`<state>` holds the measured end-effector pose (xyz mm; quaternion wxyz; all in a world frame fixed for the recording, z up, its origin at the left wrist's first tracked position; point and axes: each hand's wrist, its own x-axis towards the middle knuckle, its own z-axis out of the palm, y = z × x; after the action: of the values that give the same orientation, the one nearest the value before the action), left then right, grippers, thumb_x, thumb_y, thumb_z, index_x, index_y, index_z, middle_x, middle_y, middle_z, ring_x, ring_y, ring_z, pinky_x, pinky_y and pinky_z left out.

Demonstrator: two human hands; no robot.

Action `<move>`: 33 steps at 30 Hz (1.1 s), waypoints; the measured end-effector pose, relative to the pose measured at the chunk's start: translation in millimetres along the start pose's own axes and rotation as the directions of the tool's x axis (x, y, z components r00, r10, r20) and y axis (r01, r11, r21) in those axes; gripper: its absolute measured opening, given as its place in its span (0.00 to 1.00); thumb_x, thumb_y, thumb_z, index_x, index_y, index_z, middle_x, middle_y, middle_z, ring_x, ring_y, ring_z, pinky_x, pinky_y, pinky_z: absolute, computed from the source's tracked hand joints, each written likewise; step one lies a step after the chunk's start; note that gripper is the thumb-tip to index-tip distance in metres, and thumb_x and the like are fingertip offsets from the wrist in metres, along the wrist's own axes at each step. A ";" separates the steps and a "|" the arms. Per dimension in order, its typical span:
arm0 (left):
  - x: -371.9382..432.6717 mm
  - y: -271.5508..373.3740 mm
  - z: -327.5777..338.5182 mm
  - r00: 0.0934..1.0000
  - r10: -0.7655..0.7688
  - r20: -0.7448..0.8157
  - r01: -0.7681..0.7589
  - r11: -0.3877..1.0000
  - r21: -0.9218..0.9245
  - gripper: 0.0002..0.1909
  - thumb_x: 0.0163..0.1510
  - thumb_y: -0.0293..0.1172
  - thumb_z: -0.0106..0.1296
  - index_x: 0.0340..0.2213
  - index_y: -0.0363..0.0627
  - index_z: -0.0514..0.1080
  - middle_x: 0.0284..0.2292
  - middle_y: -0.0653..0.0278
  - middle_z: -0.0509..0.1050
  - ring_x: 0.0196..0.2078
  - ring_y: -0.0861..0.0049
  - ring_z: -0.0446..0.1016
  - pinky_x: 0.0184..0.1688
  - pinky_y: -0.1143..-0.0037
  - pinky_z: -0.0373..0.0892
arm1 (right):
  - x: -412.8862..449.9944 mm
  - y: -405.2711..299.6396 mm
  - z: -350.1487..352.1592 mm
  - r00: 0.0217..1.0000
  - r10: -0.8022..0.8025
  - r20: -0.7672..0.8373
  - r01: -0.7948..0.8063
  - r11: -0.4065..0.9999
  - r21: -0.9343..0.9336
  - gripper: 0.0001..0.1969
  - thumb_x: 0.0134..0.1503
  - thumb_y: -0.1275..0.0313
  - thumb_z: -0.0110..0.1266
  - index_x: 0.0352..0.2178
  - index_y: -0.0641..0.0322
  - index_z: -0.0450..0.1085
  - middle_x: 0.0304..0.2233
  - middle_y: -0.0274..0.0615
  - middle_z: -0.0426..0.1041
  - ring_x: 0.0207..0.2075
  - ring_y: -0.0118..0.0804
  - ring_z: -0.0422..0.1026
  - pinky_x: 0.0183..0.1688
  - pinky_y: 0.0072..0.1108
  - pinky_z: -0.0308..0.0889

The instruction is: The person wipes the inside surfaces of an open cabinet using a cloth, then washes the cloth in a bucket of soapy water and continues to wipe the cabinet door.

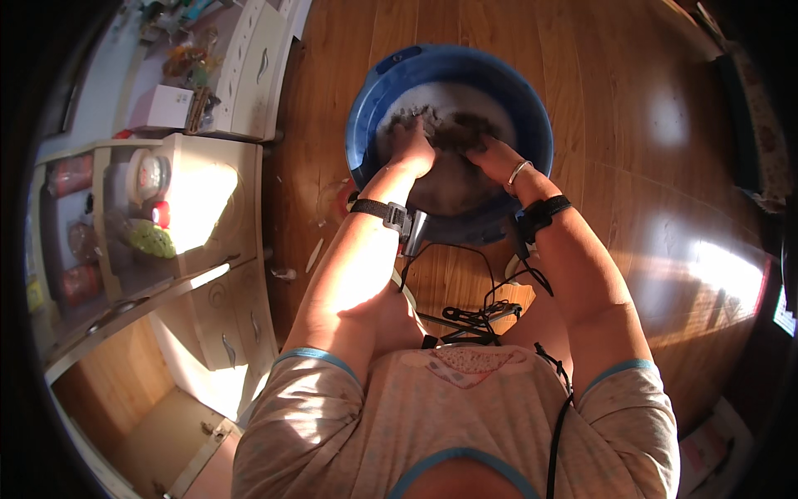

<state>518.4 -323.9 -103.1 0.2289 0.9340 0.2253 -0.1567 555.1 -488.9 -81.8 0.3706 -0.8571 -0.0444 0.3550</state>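
A round blue plastic basin (365, 134) stands on the floor before me, holding cloudy water topped with white foam (452, 95). Dark, wet cloth-like material (467, 128) lies in the suds; its exact kind is unclear. My left hand (413, 148) grips its left part, thumb uppermost, the other fingers partly hidden by foam and dark material. On the right side, my right hand (494, 159) has its fingertips sunk into the same dark mass. A bracelet (517, 174) circles my right wrist. Both forearms wear black straps (374, 208) with small devices attached.
Black cables (480, 315) hang from the devices and bundle between my legs. At left stand a pale cabinet (218, 187) with filled shelves and a drawer unit (255, 68). A white strip (315, 254) lies on the wooden floor (611, 118). Sunlight glares at right.
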 end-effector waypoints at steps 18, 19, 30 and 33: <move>-39.9 32.6 -13.8 0.692 0.364 -0.623 -0.632 0.722 -0.281 0.10 0.51 0.32 0.47 0.27 0.35 0.70 0.29 0.50 0.71 0.34 0.57 0.69 0.38 0.67 0.64 | -30.8 -47.6 27.4 0.990 -0.124 0.072 -0.077 -0.035 0.996 0.15 0.60 0.70 0.36 0.45 0.64 0.63 0.46 0.44 0.66 0.47 0.41 0.65 0.53 0.28 0.59; -31.1 33.3 -15.8 0.639 0.231 -0.734 -0.597 0.751 -0.283 0.13 0.53 0.33 0.45 0.28 0.32 0.68 0.31 0.48 0.70 0.34 0.57 0.68 0.39 0.66 0.64 | -33.4 -47.3 29.8 0.936 -0.349 0.039 -0.079 -0.102 0.992 0.16 0.59 0.71 0.35 0.47 0.64 0.62 0.48 0.45 0.65 0.48 0.39 0.64 0.54 0.27 0.58; -47.6 41.5 -13.8 0.915 0.209 -0.345 -0.403 0.497 -0.769 0.20 0.57 0.36 0.41 0.44 0.29 0.60 0.41 0.48 0.69 0.45 0.63 0.69 0.47 0.74 0.64 | -26.7 -29.2 41.0 0.923 -0.384 -0.016 0.080 0.153 0.985 0.17 0.60 0.66 0.39 0.48 0.62 0.60 0.47 0.40 0.65 0.49 0.35 0.63 0.52 0.21 0.57; -29.9 24.5 -22.8 0.983 0.017 -0.183 -0.171 0.449 -0.877 0.26 0.57 0.40 0.39 0.48 0.27 0.57 0.40 0.46 0.70 0.42 0.62 0.70 0.45 0.74 0.65 | -53.4 -63.3 48.6 0.962 -0.273 -0.006 0.007 0.003 1.000 0.17 0.60 0.64 0.40 0.45 0.63 0.63 0.46 0.39 0.66 0.48 0.34 0.64 0.51 0.24 0.58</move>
<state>509.4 -342.4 -63.2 0.6738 0.6965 0.2380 0.0662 496.1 -432.0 -31.8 0.8905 -0.3040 0.0961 0.3247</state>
